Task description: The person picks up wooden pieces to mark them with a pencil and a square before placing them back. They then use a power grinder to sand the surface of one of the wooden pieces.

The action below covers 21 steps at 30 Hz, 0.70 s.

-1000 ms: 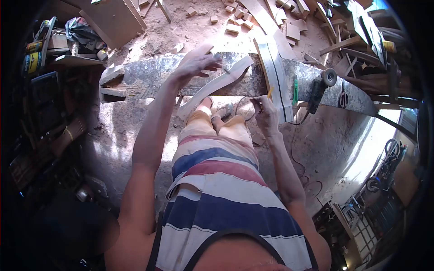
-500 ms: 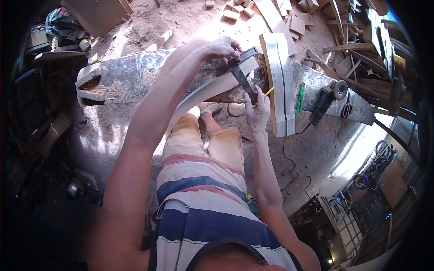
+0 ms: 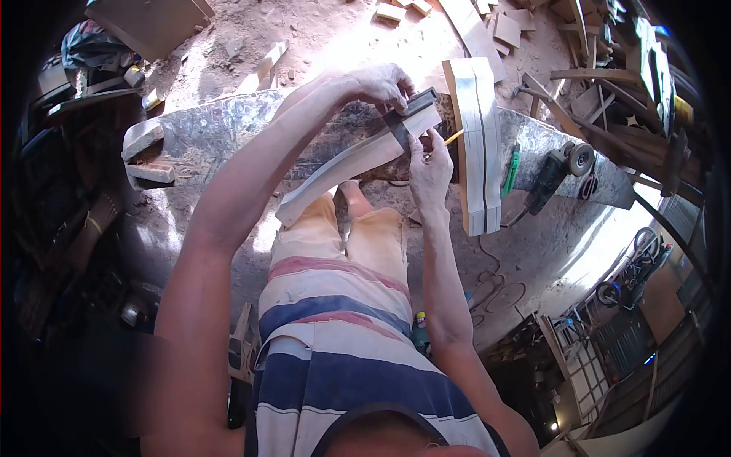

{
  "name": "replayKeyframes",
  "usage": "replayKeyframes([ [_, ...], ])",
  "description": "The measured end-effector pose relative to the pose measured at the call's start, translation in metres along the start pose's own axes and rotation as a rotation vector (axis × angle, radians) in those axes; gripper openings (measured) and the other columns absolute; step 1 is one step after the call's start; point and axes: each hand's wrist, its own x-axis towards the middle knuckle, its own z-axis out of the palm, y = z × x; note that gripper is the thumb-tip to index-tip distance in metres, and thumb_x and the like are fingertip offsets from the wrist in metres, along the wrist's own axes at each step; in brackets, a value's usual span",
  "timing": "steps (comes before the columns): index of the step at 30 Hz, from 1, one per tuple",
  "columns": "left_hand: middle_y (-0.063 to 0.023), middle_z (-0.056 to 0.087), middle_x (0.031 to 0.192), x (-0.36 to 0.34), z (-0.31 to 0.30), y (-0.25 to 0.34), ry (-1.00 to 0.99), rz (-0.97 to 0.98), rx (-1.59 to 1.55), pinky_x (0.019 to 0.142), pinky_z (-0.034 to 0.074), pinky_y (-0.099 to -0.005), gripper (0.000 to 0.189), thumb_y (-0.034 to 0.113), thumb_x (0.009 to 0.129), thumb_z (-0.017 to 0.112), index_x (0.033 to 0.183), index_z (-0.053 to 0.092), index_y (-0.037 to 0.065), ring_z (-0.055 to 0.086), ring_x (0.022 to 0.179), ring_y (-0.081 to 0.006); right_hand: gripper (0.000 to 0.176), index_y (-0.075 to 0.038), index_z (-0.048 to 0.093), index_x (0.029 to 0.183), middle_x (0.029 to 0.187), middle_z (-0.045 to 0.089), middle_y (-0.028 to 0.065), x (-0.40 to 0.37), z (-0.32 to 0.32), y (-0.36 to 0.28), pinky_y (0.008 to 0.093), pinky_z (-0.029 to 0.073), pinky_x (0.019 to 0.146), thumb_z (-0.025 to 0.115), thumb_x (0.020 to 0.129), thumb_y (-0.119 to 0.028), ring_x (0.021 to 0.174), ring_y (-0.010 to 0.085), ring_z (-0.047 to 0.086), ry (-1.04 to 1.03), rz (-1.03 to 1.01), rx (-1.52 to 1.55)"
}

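A curved wooden piece (image 3: 339, 169) lies slantwise over the bench edge, its lower end above my knee. Against its upper end sits a dark try square (image 3: 421, 102), the blade crossing the wood. My left hand (image 3: 384, 84) is closed on the square from above, its fingertips partly hidden. My right hand (image 3: 431, 171) is at the wood's right edge beside the blade, thumb and fingers bent. A yellow pencil (image 3: 454, 138) sticks out from between those fingers, pointing right.
Several curved pieces (image 3: 474, 145) lie side by side across the bench (image 3: 228, 141), marked with lines. Right of them are a green-handled tool (image 3: 512, 169) and an angle grinder (image 3: 552, 177) with its cord. Wood blocks (image 3: 145, 152) rest at the left end; offcuts (image 3: 506, 30) lie beyond.
The square's blade has turned and now lies across the curved wood rather than reaching to my right hand. My right hand has moved up to the wood's edge.
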Motion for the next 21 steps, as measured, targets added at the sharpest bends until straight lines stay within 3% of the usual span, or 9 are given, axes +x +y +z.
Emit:
replayKeyframes([
  [6,-0.0028,0.078,0.088,0.005,-0.006,0.003,-0.101,-0.026,0.138,0.068,0.058,-0.0293,0.018,0.012,0.089,0.083,0.104,0.082,0.002,0.070,0.076,-0.0104,0.049,0.007,0.064,0.135,0.104,0.075,0.0242,0.001,0.007,0.002,0.0485,0.056,0.077,0.075,0.104,-0.030,0.089,0.0364,0.075,-0.069,0.066,0.039],
  [9,-0.0017,0.078,0.084,0.002,-0.004,0.001,-0.036,-0.038,0.022,0.067,0.056,-0.0292,0.016,0.015,0.090,0.083,0.100,0.083,0.003,0.068,0.072,-0.0090,0.046,0.007,0.065,0.130,0.098,0.076,0.0233,0.004,0.001,-0.007,0.0461,0.056,0.074,0.075,0.104,-0.029,0.083,0.0359,0.075,-0.067,0.082,0.094],
  [15,-0.0019,0.079,0.086,0.011,-0.007,0.002,-0.056,-0.015,0.053,0.069,0.056,-0.0288,0.021,0.018,0.090,0.084,0.105,0.085,0.004,0.069,0.075,-0.0090,0.038,0.005,0.068,0.122,0.093,0.077,0.0226,0.011,-0.007,-0.020,0.0438,0.056,0.071,0.075,0.105,-0.028,0.079,0.0345,0.075,-0.072,0.137,0.121],
  [21,-0.0067,0.082,0.099,0.013,-0.002,0.000,-0.007,0.050,-0.009,0.070,0.059,-0.0292,0.033,0.016,0.090,0.085,0.119,0.081,0.001,0.071,0.080,-0.0115,0.037,0.005,0.068,0.121,0.093,0.077,0.0232,0.015,-0.012,-0.014,0.0451,0.056,0.073,0.072,0.107,-0.029,0.080,0.0339,0.076,-0.110,0.098,0.128],
])
